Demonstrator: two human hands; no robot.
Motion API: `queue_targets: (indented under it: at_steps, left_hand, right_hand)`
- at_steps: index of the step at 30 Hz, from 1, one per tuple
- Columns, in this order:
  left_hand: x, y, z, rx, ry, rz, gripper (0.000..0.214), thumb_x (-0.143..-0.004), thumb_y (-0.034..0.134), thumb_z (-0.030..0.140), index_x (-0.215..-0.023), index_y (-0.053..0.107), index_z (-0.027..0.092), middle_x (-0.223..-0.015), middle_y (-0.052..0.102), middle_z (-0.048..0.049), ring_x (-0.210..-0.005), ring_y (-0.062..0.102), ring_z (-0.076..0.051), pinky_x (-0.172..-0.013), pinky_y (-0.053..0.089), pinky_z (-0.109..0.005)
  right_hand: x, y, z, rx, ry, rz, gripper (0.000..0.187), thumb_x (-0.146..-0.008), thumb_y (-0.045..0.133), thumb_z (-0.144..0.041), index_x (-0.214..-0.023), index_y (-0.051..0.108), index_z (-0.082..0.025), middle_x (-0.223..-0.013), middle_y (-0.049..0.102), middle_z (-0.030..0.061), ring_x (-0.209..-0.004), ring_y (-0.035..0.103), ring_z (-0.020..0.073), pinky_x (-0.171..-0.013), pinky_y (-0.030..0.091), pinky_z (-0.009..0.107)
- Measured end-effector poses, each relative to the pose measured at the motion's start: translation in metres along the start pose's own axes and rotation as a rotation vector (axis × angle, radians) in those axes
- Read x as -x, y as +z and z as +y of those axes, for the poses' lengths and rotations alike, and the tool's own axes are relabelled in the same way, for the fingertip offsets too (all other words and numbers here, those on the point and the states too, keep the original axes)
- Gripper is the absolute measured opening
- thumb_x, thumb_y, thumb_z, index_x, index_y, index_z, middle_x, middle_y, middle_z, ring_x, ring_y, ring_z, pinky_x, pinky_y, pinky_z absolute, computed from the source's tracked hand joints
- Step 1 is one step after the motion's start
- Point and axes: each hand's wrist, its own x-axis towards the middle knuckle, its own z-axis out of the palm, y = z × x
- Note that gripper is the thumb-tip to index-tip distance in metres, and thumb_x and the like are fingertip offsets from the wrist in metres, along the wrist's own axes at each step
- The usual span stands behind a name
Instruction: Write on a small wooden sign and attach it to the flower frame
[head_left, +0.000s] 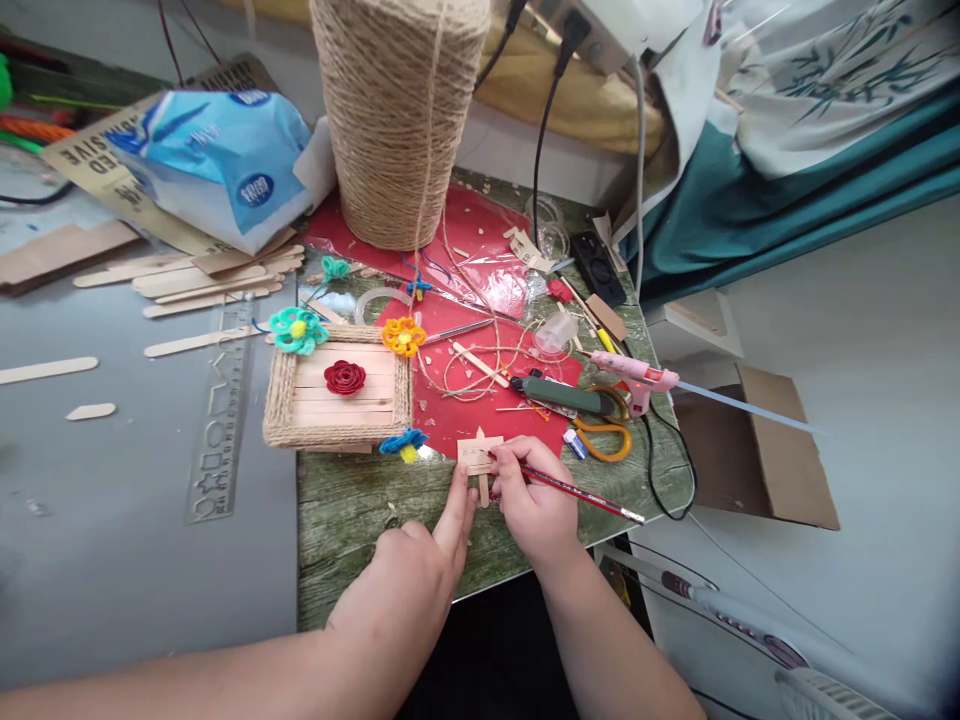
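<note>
In the head view a small wooden sign (470,453), made of craft-stick pieces on a stick post, lies at the table's front with faint pencil marks on it. My left hand (435,555) steadies it, fingertips at its lower left edge and by the post. My right hand (538,500) is closed around a red-and-black pencil (581,492), its point resting on the sign's face. Left of the sign stands a craft-stick panel (315,405) framed in twine, bearing a red rose (345,377) and teal, orange and blue flowers.
Behind is a big twine spool (397,120) on red sheets. To the right lie orange-handled scissors (606,440), a green-handled tool (562,392) and a pink glue gun (636,372). A clear ruler (217,450), loose craft sticks (202,275) and a blue packet (225,160) are leftward.
</note>
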Motion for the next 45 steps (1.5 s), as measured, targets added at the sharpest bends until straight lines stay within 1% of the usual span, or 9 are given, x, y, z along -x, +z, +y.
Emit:
queue_targets:
  at_steps: [3,9,14,20,26,32,36,40,45]
  left_hand:
    - [-0.001,-0.001,0.000,0.002,0.002,-0.015,0.078,-0.088,0.061,0.021,-0.162,0.037,0.016,-0.166,0.019,-0.0357,-0.054,0.061,-0.013,-0.042,0.047,-0.028]
    - [0.000,-0.001,0.000,0.011,-0.001,-0.019,0.076,-0.090,0.059,0.021,-0.162,0.036,0.017,-0.166,0.020,-0.0337,-0.056,0.062,-0.013,-0.043,0.048,-0.028]
    - [0.001,-0.002,0.000,-0.024,-0.018,-0.005,0.075,-0.090,0.055,0.020,-0.162,0.036,0.015,-0.166,0.021,-0.0345,-0.056,0.061,-0.012,-0.044,0.048,-0.027]
    - [0.001,-0.004,0.000,-0.028,-0.024,0.012,0.075,-0.088,0.058,0.021,-0.160,0.040,0.013,-0.166,0.022,-0.0344,-0.056,0.060,-0.012,-0.044,0.047,-0.027]
    - [0.000,-0.002,0.000,-0.012,-0.024,-0.002,0.078,-0.087,0.058,0.020,-0.161,0.037,0.012,-0.166,0.018,-0.0355,-0.056,0.061,-0.012,-0.044,0.047,-0.028]
    - [0.001,0.000,0.001,0.048,-0.050,0.013,0.080,-0.085,0.063,0.018,-0.161,0.038,0.014,-0.168,0.017,-0.0332,-0.057,0.061,-0.012,-0.045,0.048,-0.029]
    - [0.002,0.006,0.003,0.112,-0.073,-0.005,0.086,-0.083,0.067,0.017,-0.163,0.035,0.017,-0.170,0.018,-0.0287,-0.059,0.058,-0.012,-0.045,0.049,-0.031]
    - [0.002,0.009,0.004,0.150,-0.113,0.009,0.085,-0.084,0.064,0.015,-0.163,0.034,0.019,-0.172,0.017,-0.0243,-0.059,0.056,-0.011,-0.046,0.051,-0.031]
    - [0.003,0.010,0.005,0.179,-0.124,0.053,0.082,-0.086,0.064,0.014,-0.162,0.037,0.018,-0.171,0.019,-0.0241,-0.059,0.055,-0.011,-0.046,0.050,-0.031]
  right_hand:
    - [0.000,0.000,0.000,0.005,0.013,0.007,0.025,-0.104,0.058,-0.041,-0.089,0.066,-0.022,-0.078,0.068,0.0036,-0.061,0.064,0.0157,-0.052,0.050,0.026]
    - [-0.001,0.000,-0.001,-0.006,-0.007,0.032,0.030,-0.102,0.060,-0.046,-0.088,0.068,-0.022,-0.074,0.069,0.0035,-0.057,0.063,0.0156,-0.049,0.050,0.026]
    - [-0.001,0.000,0.000,-0.006,-0.009,0.023,0.027,-0.102,0.060,-0.045,-0.091,0.069,-0.022,-0.078,0.070,0.0043,-0.060,0.065,0.0160,-0.050,0.051,0.026]
    - [-0.001,0.000,0.002,-0.008,0.009,-0.002,0.023,-0.104,0.059,-0.040,-0.093,0.068,-0.022,-0.080,0.069,0.0038,-0.063,0.065,0.0159,-0.052,0.051,0.026]
    - [-0.002,-0.001,0.003,0.013,0.017,-0.004,0.024,-0.104,0.058,-0.041,-0.093,0.069,-0.022,-0.079,0.069,0.0040,-0.062,0.064,0.0162,-0.052,0.050,0.026]
    - [-0.003,0.000,0.001,0.023,0.008,0.010,0.028,-0.103,0.058,-0.044,-0.090,0.069,-0.022,-0.075,0.068,0.0035,-0.060,0.064,0.0165,-0.052,0.051,0.027]
    - [-0.003,0.000,0.000,0.028,0.009,0.022,0.029,-0.103,0.059,-0.045,-0.090,0.069,-0.022,-0.074,0.068,0.0033,-0.059,0.063,0.0163,-0.052,0.051,0.027]
    - [-0.002,-0.001,0.001,0.022,0.017,0.013,0.028,-0.103,0.059,-0.045,-0.091,0.068,-0.021,-0.076,0.068,0.0034,-0.060,0.063,0.0160,-0.053,0.052,0.026]
    - [-0.002,-0.001,0.001,0.015,0.034,-0.006,0.028,-0.104,0.057,-0.044,-0.090,0.066,-0.022,-0.075,0.066,0.0029,-0.059,0.062,0.0155,-0.051,0.051,0.026]
